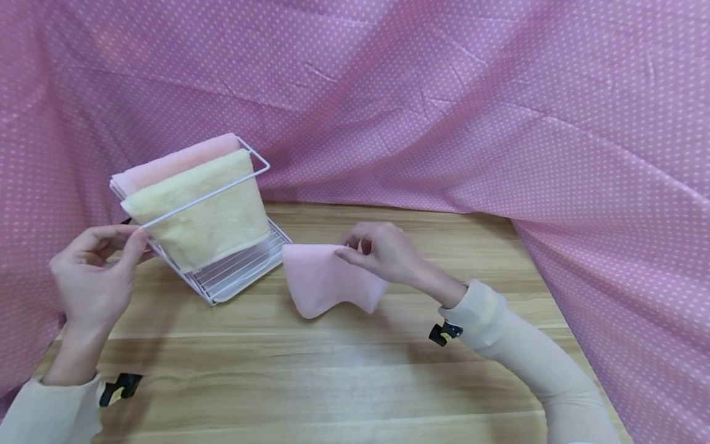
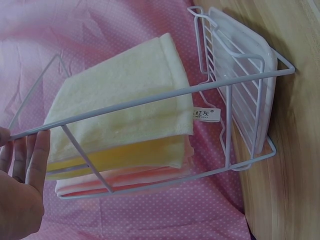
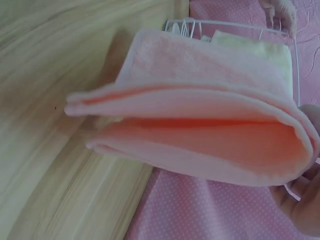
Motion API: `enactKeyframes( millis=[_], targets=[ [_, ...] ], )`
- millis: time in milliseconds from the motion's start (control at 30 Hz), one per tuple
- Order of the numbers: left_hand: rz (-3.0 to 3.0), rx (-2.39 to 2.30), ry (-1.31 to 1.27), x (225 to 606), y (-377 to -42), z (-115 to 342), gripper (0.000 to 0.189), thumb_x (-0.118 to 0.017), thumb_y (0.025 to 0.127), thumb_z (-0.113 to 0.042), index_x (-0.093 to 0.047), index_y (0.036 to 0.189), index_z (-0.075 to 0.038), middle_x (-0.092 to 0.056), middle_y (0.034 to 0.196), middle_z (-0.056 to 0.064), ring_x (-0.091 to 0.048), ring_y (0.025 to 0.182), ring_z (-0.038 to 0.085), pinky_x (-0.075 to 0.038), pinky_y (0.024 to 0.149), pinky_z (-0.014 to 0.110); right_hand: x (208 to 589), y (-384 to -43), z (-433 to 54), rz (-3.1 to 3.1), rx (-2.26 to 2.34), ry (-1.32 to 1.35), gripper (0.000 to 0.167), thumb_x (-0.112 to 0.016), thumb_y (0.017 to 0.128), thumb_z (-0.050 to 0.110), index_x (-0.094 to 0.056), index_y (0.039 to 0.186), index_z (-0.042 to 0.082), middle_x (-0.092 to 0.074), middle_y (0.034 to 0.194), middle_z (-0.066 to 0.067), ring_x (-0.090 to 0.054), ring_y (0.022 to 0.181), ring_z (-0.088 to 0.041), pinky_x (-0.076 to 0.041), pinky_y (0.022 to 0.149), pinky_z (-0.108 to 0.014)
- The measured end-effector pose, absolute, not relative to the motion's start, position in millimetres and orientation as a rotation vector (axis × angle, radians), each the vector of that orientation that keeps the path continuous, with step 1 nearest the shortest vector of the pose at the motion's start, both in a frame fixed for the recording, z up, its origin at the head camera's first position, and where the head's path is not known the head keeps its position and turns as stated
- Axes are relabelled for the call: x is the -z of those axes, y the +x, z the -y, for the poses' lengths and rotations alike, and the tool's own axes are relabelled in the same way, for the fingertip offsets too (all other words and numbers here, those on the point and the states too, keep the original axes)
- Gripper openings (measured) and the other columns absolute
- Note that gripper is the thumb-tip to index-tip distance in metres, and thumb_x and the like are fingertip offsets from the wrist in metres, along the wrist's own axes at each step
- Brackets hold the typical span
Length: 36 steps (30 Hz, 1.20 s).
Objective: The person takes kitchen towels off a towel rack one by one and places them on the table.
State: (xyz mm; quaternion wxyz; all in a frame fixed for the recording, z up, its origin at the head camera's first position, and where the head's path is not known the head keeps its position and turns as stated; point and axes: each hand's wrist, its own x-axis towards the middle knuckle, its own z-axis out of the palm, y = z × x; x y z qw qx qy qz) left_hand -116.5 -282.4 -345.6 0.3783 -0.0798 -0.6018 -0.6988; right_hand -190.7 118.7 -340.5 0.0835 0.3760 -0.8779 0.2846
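A white wire rack leans at an angle on the left of the wooden table. My left hand pinches its upper corner between thumb and fingers. Over the rack's bars hang a pale yellow towel and, behind it, a pink towel. In the left wrist view, a small printed label sticks out beside the yellow towel. My right hand pinches another pink towel by its top fold, to the right of the rack. Its folded layers hang apart in the right wrist view.
At the rack's base sits a white tray under a wire grid. Pink dotted cloth drapes behind the wooden table and along both sides. A small black device is fixed near each sleeve cuff.
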Motion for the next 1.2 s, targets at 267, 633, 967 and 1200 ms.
enactKeyframes(
  millis=[267, 633, 967, 1200],
  targets=[
    [1.562, 1.761, -0.202, 345.7, -117.0, 282.8, 0.013, -0.071, 0.088, 0.018, -0.075, 0.092, 0.006, -0.080, 0.085, 0.002, -0.076, 0.070, 0.006, -0.068, 0.063, 0.018, 346.9, -190.6, -114.1, 2.718, -0.808, 1.162, 0.015, -0.077, 0.098, 0.029, -0.080, 0.103, 0.016, -0.074, 0.082, 0.006, -0.056, 0.067, -0.003, -0.045, 0.055, -0.014],
    [1.576, 1.757, -0.222, 344.9, -116.7, 282.8, 0.011, -0.072, 0.088, 0.017, -0.074, 0.093, 0.008, -0.080, 0.086, 0.003, -0.076, 0.072, 0.007, -0.068, 0.064, 0.019, 357.5, -211.5, -110.6, 2.707, -0.697, 1.155, 0.019, -0.076, 0.099, 0.032, -0.079, 0.104, 0.014, -0.077, 0.089, 0.001, -0.066, 0.072, -0.010, -0.057, 0.061, -0.019],
    [1.546, 1.785, -0.220, 347.1, -117.6, 282.6, 0.012, -0.071, 0.088, 0.019, -0.074, 0.091, 0.008, -0.080, 0.087, 0.004, -0.076, 0.070, 0.007, -0.068, 0.063, 0.018, 370.2, -234.9, -111.4, 2.745, -0.735, 1.058, 0.020, -0.075, 0.099, 0.034, -0.079, 0.105, 0.015, -0.079, 0.093, 0.000, -0.065, 0.072, -0.011, -0.054, 0.059, -0.019],
    [1.544, 1.770, -0.227, 346.3, -117.4, 281.9, 0.012, -0.071, 0.087, 0.020, -0.074, 0.092, 0.010, -0.080, 0.087, 0.003, -0.076, 0.070, 0.007, -0.068, 0.063, 0.018, 378.4, -250.8, -110.0, 2.795, -0.746, 0.994, 0.023, -0.074, 0.100, 0.035, -0.079, 0.109, 0.015, -0.079, 0.097, -0.002, -0.070, 0.080, -0.015, -0.059, 0.065, -0.023]
  ],
)
